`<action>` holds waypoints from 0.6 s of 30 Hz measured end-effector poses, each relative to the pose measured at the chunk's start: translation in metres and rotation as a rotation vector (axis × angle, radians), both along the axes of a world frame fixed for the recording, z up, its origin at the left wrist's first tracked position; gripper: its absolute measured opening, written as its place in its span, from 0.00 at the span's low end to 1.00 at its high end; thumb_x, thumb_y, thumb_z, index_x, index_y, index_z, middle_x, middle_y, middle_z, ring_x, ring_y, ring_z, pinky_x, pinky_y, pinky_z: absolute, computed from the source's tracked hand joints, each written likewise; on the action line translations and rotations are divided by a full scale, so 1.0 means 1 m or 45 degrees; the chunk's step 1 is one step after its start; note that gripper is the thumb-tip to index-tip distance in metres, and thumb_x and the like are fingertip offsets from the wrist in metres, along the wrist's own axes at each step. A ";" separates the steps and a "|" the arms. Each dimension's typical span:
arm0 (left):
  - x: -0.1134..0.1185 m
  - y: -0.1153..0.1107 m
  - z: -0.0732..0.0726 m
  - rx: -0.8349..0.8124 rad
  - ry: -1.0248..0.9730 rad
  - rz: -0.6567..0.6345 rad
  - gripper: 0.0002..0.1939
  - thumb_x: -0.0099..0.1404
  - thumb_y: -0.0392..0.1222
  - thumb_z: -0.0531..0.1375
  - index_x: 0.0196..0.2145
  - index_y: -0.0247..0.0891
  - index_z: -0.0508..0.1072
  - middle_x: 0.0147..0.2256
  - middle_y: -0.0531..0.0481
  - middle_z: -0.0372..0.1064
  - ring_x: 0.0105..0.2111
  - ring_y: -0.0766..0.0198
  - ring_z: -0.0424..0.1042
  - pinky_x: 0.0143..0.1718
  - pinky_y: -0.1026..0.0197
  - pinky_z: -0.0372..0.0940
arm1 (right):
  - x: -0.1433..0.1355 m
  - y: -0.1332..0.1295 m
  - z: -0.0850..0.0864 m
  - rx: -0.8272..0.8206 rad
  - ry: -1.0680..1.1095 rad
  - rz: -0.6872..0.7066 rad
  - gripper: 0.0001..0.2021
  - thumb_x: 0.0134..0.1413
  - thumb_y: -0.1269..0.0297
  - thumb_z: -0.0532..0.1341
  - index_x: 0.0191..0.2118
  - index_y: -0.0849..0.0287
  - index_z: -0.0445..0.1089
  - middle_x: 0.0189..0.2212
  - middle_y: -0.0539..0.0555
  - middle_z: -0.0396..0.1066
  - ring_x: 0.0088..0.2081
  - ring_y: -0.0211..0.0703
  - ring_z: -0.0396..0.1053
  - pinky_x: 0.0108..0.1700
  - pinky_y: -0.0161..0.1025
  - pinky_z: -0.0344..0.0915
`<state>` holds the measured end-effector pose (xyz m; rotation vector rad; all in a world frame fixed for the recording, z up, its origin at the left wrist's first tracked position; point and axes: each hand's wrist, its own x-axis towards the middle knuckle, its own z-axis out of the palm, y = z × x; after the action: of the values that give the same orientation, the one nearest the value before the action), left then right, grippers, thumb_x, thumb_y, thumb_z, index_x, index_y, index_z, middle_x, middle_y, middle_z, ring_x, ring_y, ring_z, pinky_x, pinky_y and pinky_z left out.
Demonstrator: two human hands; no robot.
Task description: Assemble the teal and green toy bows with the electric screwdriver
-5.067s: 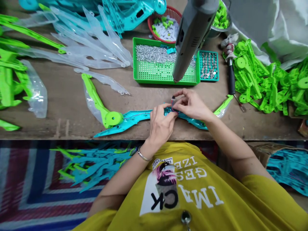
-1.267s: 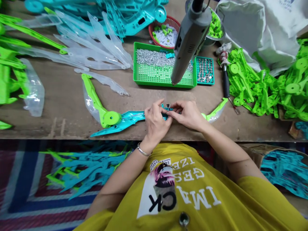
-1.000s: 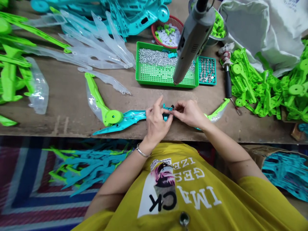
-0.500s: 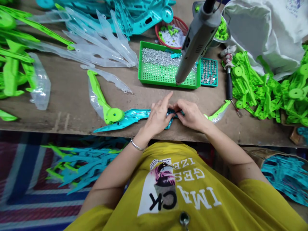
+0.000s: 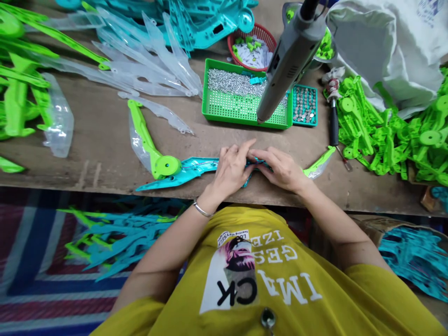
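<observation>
A long blue plastic part (image 5: 196,167) lies along the table's front edge, with a thin wire running over it. At its left end sits a green arm piece (image 5: 167,165) with a clear panel; another green piece (image 5: 320,161) shows at the right end. My left hand (image 5: 230,171) is closed on the middle of the blue part, its index finger raised. Close beside it, my right hand (image 5: 280,169) pinches the part and wire, fingers pressed together. The fingertips partly hide the spot between the hands.
A green basket (image 5: 241,122) of screws stands behind the hands, under a hanging electric screwdriver (image 5: 290,65). Beside it is a small tray (image 5: 317,105) of metal pieces. Clear parts (image 5: 150,84) lie left, green parts (image 5: 381,135) right, near a black-handled screwdriver (image 5: 334,126).
My right hand's fingers have straightened somewhat and lie flatter along the blue part. My left index fingertip has shifted slightly right and down.
</observation>
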<state>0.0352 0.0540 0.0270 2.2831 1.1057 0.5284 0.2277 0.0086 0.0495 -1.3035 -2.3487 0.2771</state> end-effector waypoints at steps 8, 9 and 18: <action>0.001 -0.005 0.009 0.051 0.120 -0.020 0.08 0.68 0.40 0.62 0.45 0.41 0.76 0.40 0.48 0.80 0.44 0.50 0.72 0.48 0.50 0.59 | 0.004 0.006 0.024 -0.455 0.084 -0.263 0.10 0.53 0.71 0.61 0.42 0.60 0.74 0.39 0.58 0.78 0.39 0.49 0.75 0.44 0.43 0.69; 0.001 -0.005 0.008 0.065 0.119 -0.021 0.07 0.69 0.40 0.62 0.44 0.41 0.77 0.40 0.48 0.80 0.44 0.50 0.72 0.47 0.50 0.59 | 0.006 0.007 0.026 -0.487 0.074 -0.277 0.11 0.52 0.72 0.61 0.42 0.61 0.75 0.39 0.58 0.78 0.38 0.49 0.75 0.44 0.43 0.69; 0.000 -0.006 0.004 0.399 0.259 -0.203 0.15 0.74 0.38 0.54 0.36 0.39 0.80 0.34 0.44 0.76 0.40 0.52 0.69 0.38 0.52 0.59 | 0.012 0.013 0.019 -0.452 0.198 -0.284 0.11 0.56 0.75 0.60 0.43 0.60 0.75 0.39 0.56 0.80 0.41 0.46 0.76 0.47 0.42 0.70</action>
<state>0.0348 0.0476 0.0306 2.7217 0.9763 0.4385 0.2398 0.0219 0.0683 -1.6265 -2.0633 0.7218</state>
